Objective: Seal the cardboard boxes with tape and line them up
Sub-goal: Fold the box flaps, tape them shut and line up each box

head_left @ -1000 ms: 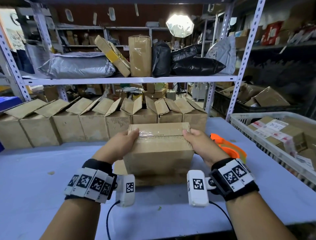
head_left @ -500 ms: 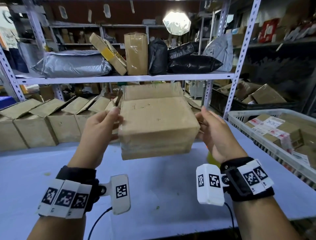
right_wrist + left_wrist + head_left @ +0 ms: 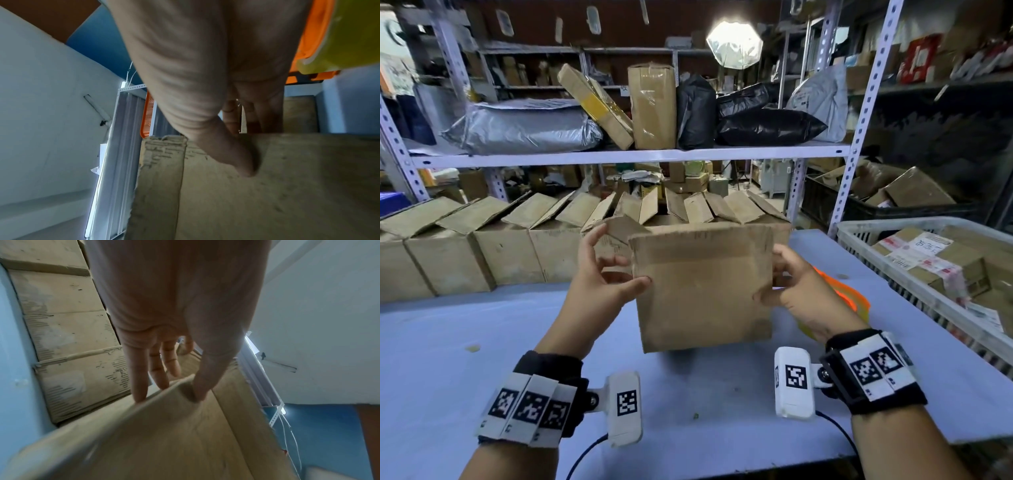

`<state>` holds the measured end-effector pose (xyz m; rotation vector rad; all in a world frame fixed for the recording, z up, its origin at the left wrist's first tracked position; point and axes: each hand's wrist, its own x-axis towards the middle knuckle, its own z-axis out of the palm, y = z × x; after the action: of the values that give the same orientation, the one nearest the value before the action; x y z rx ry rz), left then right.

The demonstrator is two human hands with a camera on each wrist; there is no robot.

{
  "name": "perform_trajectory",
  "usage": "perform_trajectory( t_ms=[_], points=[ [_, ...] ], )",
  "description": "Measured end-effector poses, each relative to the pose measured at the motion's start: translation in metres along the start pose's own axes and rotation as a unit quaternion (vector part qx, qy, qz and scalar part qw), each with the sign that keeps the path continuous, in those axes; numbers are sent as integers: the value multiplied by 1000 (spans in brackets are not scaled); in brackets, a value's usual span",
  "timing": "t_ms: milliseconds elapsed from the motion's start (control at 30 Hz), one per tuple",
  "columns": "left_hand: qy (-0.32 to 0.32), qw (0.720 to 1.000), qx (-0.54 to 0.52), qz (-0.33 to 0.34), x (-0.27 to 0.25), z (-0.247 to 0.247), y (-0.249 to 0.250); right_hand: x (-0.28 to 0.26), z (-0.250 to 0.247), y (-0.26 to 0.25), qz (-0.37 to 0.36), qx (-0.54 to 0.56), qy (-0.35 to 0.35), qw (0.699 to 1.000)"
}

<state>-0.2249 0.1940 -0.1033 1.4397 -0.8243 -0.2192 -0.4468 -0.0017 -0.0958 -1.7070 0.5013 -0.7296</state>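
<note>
A brown cardboard box (image 3: pixel 702 291) stands upright between both hands at the table's middle, its top flaps raised and loose. My left hand (image 3: pixel 602 287) grips its left edge, thumb on the near face and fingers along the side. My right hand (image 3: pixel 791 291) grips the right edge the same way. The left wrist view shows the thumb (image 3: pixel 205 382) pressed into the box (image 3: pixel 164 434). In the right wrist view the thumb (image 3: pixel 236 159) lies on the box's face (image 3: pixel 267 186). Its bottom edge is at the table; I cannot tell whether it touches.
A row of open-flapped boxes (image 3: pixel 510 250) lines the back of the blue table (image 3: pixel 448 342). An orange and yellow tape dispenser (image 3: pixel 842 294) lies behind my right hand. A white basket (image 3: pixel 928 274) of labelled parcels stands at the right. Shelving posts rise behind.
The box lay on the table with its taped side up, was lifted and turned over in the air, and now stands lower with its open flaps upward. Both hands kept hold.
</note>
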Motion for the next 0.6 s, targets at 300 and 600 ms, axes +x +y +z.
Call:
perform_trajectory(
  t_ms=[300, 600],
  points=[
    [-104, 983, 139, 53, -7, 6, 6, -5, 2, -5, -23, -46, -14, 999],
    [-160, 982, 103, -3, -11, 9, 12, -3, 0, 1, -32, -101, -51, 993]
  ],
)
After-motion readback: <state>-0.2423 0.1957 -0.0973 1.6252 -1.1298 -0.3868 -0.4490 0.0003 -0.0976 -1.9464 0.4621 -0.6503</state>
